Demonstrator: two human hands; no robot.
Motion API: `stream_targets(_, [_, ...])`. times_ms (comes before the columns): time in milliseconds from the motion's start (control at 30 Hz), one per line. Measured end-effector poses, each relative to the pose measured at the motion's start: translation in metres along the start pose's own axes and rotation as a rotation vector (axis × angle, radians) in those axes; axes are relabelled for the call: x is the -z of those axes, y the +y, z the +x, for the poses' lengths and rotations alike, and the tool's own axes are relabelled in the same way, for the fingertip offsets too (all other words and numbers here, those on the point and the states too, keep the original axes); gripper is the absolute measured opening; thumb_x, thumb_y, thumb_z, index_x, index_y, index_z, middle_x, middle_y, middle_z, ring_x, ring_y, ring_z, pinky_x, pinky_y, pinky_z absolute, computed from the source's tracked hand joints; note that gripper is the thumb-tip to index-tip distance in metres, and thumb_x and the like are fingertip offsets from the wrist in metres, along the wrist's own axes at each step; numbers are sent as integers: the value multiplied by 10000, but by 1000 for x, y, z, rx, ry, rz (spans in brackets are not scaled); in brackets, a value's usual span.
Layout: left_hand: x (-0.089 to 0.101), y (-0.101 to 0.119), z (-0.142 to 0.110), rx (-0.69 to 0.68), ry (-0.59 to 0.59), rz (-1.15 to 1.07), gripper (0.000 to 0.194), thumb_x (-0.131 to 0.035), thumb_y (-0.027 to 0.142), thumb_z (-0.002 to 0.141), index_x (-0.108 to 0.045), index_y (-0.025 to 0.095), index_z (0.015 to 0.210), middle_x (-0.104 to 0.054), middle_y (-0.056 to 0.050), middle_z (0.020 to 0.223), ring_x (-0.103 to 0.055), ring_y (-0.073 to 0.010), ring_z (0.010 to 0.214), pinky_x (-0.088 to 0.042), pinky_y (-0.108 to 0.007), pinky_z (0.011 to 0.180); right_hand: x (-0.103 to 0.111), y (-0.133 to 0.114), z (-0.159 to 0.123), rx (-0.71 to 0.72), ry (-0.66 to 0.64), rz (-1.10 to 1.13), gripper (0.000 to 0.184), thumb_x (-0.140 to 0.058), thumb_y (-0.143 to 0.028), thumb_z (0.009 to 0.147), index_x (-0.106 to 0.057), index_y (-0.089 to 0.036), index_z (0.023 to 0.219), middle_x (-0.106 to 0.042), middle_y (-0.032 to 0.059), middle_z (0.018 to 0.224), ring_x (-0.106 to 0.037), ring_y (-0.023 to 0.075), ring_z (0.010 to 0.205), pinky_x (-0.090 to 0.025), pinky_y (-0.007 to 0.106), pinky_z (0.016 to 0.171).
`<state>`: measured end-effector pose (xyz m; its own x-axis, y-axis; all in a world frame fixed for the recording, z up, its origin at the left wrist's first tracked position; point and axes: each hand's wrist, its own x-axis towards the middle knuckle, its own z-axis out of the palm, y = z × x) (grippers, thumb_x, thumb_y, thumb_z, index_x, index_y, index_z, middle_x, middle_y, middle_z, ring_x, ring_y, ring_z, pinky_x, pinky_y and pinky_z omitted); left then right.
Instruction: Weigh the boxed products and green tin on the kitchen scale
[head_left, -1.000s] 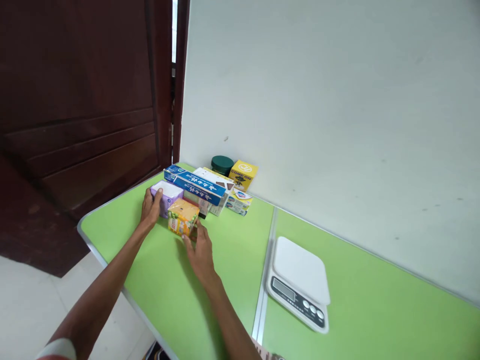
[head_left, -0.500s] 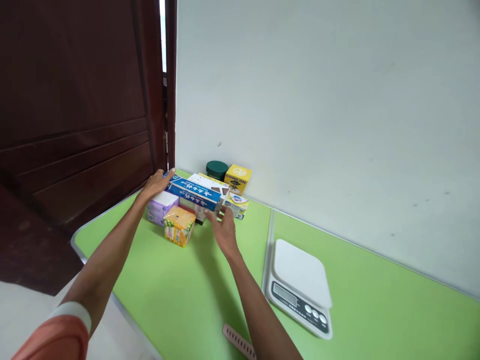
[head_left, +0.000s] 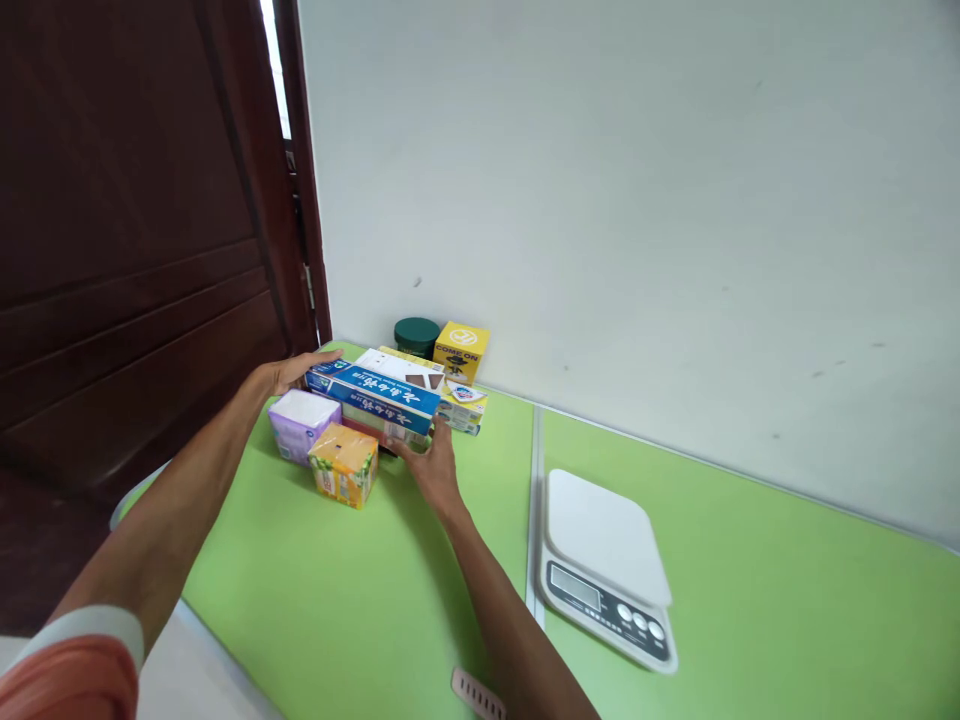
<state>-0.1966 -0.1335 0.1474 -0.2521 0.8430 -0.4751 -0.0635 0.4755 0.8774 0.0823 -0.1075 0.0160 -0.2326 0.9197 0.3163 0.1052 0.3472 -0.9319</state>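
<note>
A long blue toothpaste box with white lettering lies across other boxes at the far left of the table. My left hand grips its left end, the fingers partly hidden behind it. Around the right end closes my right hand, its thumb on the near side. Beneath the blue box a pale and reddish box is mostly covered. In front stand a purple tissue pack and an orange tissue pack. Just behind lies a white box.
Against the wall stand a green-lidded jar and a yellow box, with a yellow-white soap box before them. A white kitchen scale sits right of the table seam. A pink watch strap lies near my right forearm.
The toothpaste box has come down slightly onto the boxes, both hands still at its ends. The view has shifted a little.
</note>
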Motion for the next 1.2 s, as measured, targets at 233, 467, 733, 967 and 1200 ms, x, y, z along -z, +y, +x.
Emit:
stream_targets(233, [-22, 12, -5, 111, -96, 221, 513, -930, 595, 513, -751, 207, 797, -805, -133, 803, -752, -301, 668, -624, -364, 625, 1, -12, -11, -20, -61, 80, 594, -814, -429, 723, -635, -237, 1256, -720, 87, 1197, -640, 322, 1186, -526, 499, 1016])
stream_targets(467, [-17, 39, 9, -66, 146, 446, 599, -751, 752, 674, -739, 169, 811, -772, -115, 754, -701, -243, 659, -564, -319, 663, 70, -18, 9, -169, -395, 133, 542, -776, -283, 641, -694, -234, 1174, -759, 77, 1181, -680, 323, 1128, -549, 524, 972])
stream_targets(733, [-55, 58, 37, 73, -15, 389, 560, -689, 723, 775, -760, 168, 804, -763, -135, 727, -714, -276, 647, -563, -344, 647, 83, -53, 89, -459, -264, 215, 444, -613, -637, 820, -681, -198, 821, -775, 119, 873, -735, 274, 849, -597, 401, 781])
stream_targets(967, [-74, 72, 30, 31, -56, 498, 648, -615, 783, 792, -797, 162, 834, -789, -149, 775, -710, -281, 667, -547, -341, 636, 56, -81, 100, -187, -371, -23, 424, -637, -616, 839, -699, -204, 766, -767, 52, 827, -683, 249, 841, -533, 353, 766])
stream_targets(1200, [-88, 99, -2, -180, 80, 651, 665, -622, 778, 787, -783, 133, 756, -769, -173, 753, -706, -307, 683, -522, -377, 692, 82, -109, 99, -49, -246, -285, 215, -828, -358, 704, -709, -207, 801, -771, 53, 852, -692, 249, 774, -489, 331, 688])
